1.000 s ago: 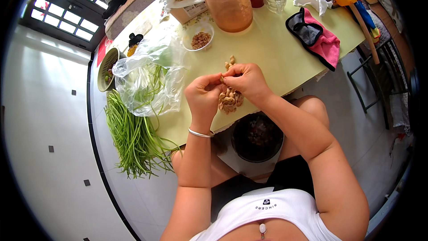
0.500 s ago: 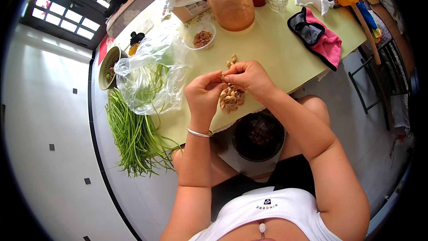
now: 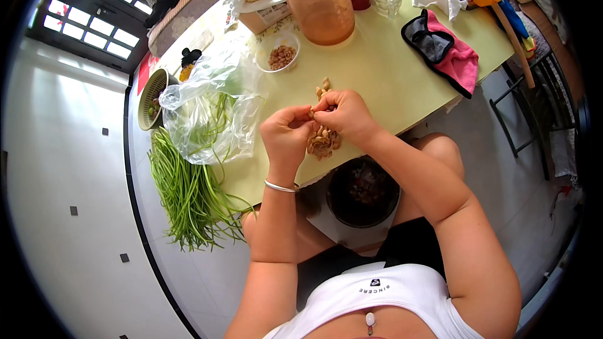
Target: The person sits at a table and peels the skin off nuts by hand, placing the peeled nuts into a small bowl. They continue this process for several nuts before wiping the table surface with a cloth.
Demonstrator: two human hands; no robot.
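Above the near part of the pale yellow table [image 3: 389, 81], my left hand [image 3: 286, 135] and my right hand [image 3: 345, 118] meet. Their fingertips pinch a peanut [image 3: 311, 113] between them, mostly covered by the fingers. Beneath and between my hands lies a pile of peanut shells [image 3: 323, 144] near the table's front edge. A few whole peanuts [image 3: 324, 86] show just beyond my right hand. Farther back and to the left stands a white bowl [image 3: 259, 63], partly filled with shelled peanuts [image 3: 281, 57].
Left of my hands lies a clear plastic bag [image 3: 188, 127] with long green stems [image 3: 188, 194] hanging over the edge. A large orange jar [image 3: 319, 9] stands behind. A pink and grey cloth [image 3: 449, 56] lies right. Below the table edge sits a dark bucket [image 3: 363, 194].
My hands stay together at the same spot, the fingers shifting slightly around the peanut. The whole view has moved a little; the things on the table lie as before.
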